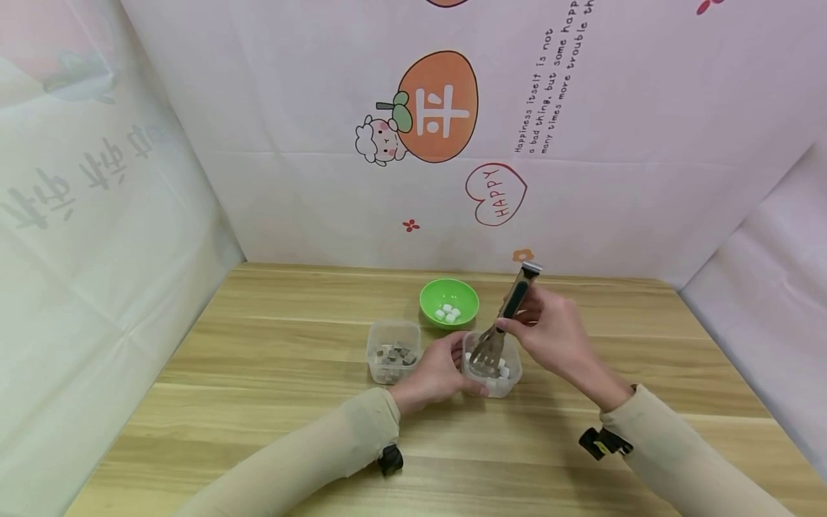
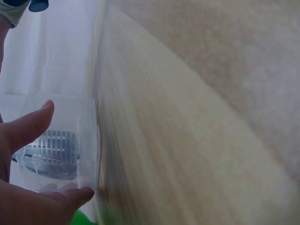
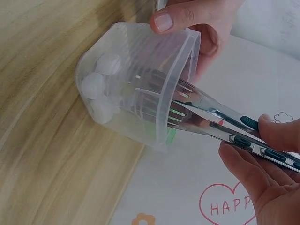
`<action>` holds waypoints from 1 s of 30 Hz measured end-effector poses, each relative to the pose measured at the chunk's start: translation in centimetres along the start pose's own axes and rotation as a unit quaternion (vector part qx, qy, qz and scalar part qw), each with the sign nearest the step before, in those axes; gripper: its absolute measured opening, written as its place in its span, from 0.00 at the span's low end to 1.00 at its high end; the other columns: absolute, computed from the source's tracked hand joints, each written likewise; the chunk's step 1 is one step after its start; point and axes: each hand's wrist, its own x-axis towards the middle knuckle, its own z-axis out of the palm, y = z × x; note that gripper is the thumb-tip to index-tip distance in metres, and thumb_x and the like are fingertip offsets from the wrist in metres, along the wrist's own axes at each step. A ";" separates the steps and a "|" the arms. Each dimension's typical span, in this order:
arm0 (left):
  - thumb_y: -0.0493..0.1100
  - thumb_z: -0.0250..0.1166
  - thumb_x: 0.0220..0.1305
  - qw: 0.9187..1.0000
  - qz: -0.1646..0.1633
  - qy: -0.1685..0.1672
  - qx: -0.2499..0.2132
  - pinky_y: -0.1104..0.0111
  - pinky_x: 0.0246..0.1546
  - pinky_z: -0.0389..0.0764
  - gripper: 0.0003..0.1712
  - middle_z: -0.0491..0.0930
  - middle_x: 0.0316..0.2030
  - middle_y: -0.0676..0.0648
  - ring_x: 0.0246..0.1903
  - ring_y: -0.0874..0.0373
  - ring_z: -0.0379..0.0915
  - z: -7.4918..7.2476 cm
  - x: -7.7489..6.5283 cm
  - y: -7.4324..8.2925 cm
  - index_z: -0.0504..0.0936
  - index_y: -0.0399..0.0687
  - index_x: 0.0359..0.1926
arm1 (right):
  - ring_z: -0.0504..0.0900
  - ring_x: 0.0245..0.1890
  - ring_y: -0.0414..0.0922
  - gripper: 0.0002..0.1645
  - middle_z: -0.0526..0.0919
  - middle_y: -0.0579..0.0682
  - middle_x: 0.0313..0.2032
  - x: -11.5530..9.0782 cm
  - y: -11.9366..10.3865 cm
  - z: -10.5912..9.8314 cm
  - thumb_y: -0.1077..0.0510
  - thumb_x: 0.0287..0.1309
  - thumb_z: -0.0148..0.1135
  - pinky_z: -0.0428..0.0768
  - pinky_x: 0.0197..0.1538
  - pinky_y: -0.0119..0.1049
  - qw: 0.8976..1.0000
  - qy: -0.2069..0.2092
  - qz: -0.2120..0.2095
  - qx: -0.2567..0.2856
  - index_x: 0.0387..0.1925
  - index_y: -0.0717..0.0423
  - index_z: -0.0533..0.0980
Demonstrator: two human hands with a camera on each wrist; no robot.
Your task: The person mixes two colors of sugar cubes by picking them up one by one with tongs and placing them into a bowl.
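The left container (image 1: 394, 331) stands to the front left of the green bowl (image 1: 446, 291) and holds greyish-brown pieces (image 1: 397, 354). The left hand (image 1: 439, 370), in front of the bowl, grips the right container (image 1: 502, 388) between thumb and fingers. The bowl contains white cubes (image 1: 450, 317). The right container, front right of the bowl, holds more white cubes (image 1: 504, 373); the slotted tips of the tongs (image 1: 514, 300) extend inside it, slightly apart. The right hand (image 1: 555, 332), right of the bowl, pinches the tongs between thumb and fingers.
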 end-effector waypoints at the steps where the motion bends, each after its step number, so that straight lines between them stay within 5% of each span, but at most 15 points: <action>1: 0.30 0.86 0.42 1.000 0.000 0.000 0.001 0.63 0.69 0.74 0.56 0.79 0.65 0.44 0.65 0.52 0.75 0.0 0.0 0.0 0.69 0.40 0.74 | 0.90 0.33 0.46 0.15 0.90 0.50 0.34 0.0 0.0 0.0 0.68 0.56 0.79 0.90 0.36 0.37 1.000 -0.003 0.003 -0.001 0.42 0.58 0.80; 30: 0.31 0.87 0.43 1.000 -0.002 0.002 0.011 0.62 0.69 0.74 0.57 0.78 0.66 0.43 0.66 0.50 0.75 0.1 -0.1 0.1 0.69 0.40 0.75 | 0.89 0.31 0.47 0.14 0.89 0.52 0.32 0.4 -1.0 1.1 0.71 0.56 0.77 0.89 0.34 0.38 1.000 -0.008 0.021 -0.001 0.39 0.60 0.79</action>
